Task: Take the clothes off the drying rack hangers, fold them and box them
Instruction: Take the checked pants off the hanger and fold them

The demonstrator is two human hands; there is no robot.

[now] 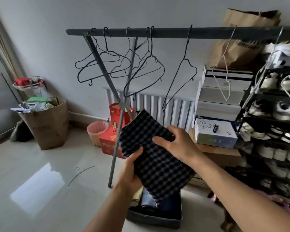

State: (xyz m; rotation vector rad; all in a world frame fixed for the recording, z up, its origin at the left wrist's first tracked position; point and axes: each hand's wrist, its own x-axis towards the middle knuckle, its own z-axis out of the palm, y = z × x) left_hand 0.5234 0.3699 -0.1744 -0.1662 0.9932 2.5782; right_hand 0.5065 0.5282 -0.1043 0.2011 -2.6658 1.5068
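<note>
A folded black-and-grey checked garment (154, 158) is held in the air above the storage box (157, 218). My left hand (132, 171) grips its lower left edge from underneath, thumb on top. My right hand (176, 143) holds its upper right edge, fingers curled over the fold. The grey box on the floor holds several folded clothes, dark blue and pale yellow among them. The drying rack bar (157, 32) runs across the top with several bare wire hangers (141, 71) on it; a white hanger (224, 71) hangs farther right.
The rack's crossed legs (119, 131) stand just left of the garment. A loose hanger (79, 174) lies on the tiled floor. Red boxes (109, 144) and a pink bin (97, 131) sit behind. Stacked shoe boxes (219, 101) and a shoe shelf (274, 131) fill the right; a paper bag (47, 124) stands left.
</note>
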